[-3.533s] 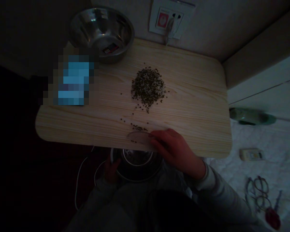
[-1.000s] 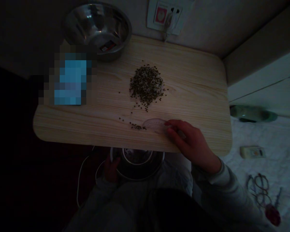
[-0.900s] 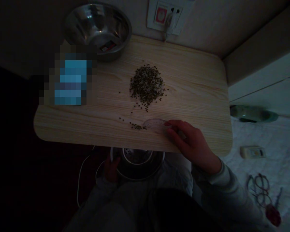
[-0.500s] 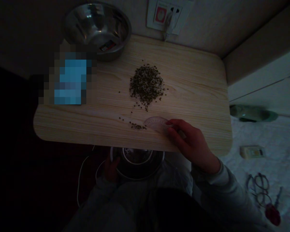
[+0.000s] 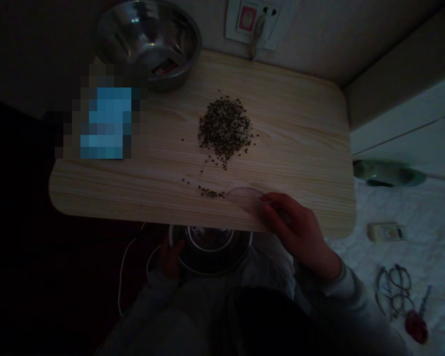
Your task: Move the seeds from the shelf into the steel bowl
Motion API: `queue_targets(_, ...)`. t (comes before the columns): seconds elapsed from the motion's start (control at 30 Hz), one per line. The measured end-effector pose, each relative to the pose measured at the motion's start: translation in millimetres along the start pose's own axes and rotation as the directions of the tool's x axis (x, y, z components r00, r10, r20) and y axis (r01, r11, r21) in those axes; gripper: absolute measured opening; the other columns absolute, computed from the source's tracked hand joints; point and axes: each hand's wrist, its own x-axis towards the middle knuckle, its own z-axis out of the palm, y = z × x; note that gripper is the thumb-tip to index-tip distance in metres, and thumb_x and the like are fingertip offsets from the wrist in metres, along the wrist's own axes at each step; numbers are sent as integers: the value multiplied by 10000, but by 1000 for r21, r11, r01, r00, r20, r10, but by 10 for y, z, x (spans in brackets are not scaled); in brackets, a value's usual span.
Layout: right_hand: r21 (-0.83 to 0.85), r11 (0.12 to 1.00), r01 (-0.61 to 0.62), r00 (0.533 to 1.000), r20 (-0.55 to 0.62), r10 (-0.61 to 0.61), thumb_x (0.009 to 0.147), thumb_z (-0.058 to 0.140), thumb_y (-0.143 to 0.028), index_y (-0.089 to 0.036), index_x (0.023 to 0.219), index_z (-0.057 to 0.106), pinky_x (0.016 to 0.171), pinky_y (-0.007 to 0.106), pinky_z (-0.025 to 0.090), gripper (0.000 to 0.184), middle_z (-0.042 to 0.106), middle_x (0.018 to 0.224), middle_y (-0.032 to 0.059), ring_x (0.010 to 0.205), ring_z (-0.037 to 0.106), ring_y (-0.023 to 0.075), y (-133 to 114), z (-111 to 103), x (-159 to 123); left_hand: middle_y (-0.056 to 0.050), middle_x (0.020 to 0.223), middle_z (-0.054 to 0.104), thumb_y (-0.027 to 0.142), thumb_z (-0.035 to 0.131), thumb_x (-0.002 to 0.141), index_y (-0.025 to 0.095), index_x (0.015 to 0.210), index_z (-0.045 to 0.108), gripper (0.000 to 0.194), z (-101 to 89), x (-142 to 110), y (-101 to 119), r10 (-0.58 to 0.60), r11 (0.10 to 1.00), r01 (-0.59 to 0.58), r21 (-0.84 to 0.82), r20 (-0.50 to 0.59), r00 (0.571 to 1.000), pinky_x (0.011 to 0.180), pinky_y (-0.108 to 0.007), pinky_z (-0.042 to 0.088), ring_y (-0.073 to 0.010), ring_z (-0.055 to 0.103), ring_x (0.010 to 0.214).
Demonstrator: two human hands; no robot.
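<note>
My right hand (image 5: 298, 230) pinches a clear protractor (image 5: 244, 195) by its right end, near the front edge of the wooden board (image 5: 163, 168). To the left of the protractor lies a short row of small dark seeds or beans (image 5: 211, 193). A larger heap of the same seeds (image 5: 225, 127) spreads on the middle of the board. Below the front edge, my left hand (image 5: 171, 257) grips the left rim of a metal bowl (image 5: 210, 264), with a few dark specks inside. The board's edge covers the bowl's far side.
A large steel basin (image 5: 148, 42) stands at the back left, behind a blurred-out blue-lit item (image 5: 107, 121). A plug sits in the wall socket (image 5: 254, 22). On the white surface at right lie a green bottle (image 5: 389, 173), a small pale box (image 5: 386, 232) and a coiled cord (image 5: 398, 287).
My right hand and the protractor have moved slightly right and toward the board's front edge. The seeds look the same, and my left hand stays on the bowl.
</note>
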Motion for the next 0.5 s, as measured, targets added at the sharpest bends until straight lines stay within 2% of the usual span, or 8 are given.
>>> queue_targets(0.23, 20, 999, -32, 999, -24, 33, 806, 423, -297, -187, 985, 516, 636, 282, 433, 230, 607, 763, 40, 706, 559, 157, 31, 9, 52, -77, 835, 631, 354, 589, 552, 204, 734, 637, 241, -70, 23, -177, 25, 998, -24, 49, -35, 999, 888, -436, 357, -298, 499, 1008)
queue_targets(0.37, 24, 999, -30, 999, -21, 30, 809, 419, -296, -181, 985, 519, 633, 275, 425, 233, 607, 769, 42, 707, 555, 153, 16, 15, 107, -82, 822, 634, 332, 618, 510, 209, 670, 628, 201, -90, 30, -112, 43, 998, -44, 54, 4, 999, 880, -422, 369, -307, 480, 1033)
queue_targets(0.5, 11, 1000, 10, 1000, -2, -10, 815, 405, -303, -183, 984, 528, 641, 280, 423, 241, 613, 806, 51, 715, 553, 157, -6, 27, 161, -78, 787, 646, 360, 575, 558, 186, 773, 641, 284, -19, 11, 4, -37, 999, 38, -25, 28, 999, 798, -388, 432, -284, 540, 942)
